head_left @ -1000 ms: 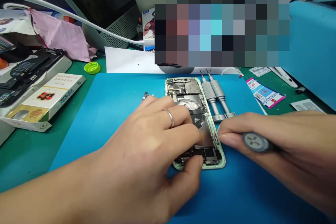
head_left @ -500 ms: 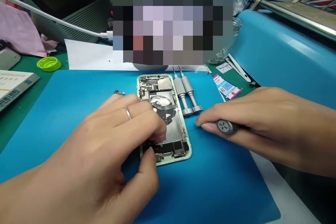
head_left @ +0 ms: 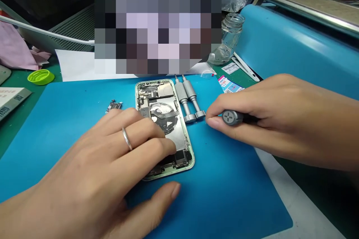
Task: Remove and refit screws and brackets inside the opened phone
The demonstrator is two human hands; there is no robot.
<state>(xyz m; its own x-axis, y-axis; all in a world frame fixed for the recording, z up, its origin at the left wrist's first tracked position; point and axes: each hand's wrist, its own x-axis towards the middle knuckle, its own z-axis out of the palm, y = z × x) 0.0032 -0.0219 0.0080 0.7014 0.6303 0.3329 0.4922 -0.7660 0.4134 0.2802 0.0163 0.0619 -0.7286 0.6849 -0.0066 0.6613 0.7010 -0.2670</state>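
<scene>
An opened phone (head_left: 165, 119) with a pale green frame lies on the blue mat (head_left: 224, 194), its boards and coil exposed. My left hand (head_left: 112, 164), a ring on one finger, rests over the phone's lower left part with fingers stretched flat on it and the thumb lying on the mat. My right hand (head_left: 280, 119) is closed around a grey screwdriver (head_left: 234, 118), held just right of the phone with its cross-marked end cap facing me. Two more grey screwdrivers (head_left: 189, 99) lie side by side against the phone's right edge.
A small loose part (head_left: 113, 105) sits on the mat left of the phone. A glass jar (head_left: 228, 37), a label strip (head_left: 230, 85), a green cap (head_left: 41, 77), white paper (head_left: 75, 65) and a box (head_left: 11, 99) ring the mat. A blue machine housing (head_left: 294, 44) stands at right.
The view has swung right, so everything has shifted left in frame. My left thumb has come off the phone's lower edge onto the mat. My right hand has risen slightly with its screwdriver.
</scene>
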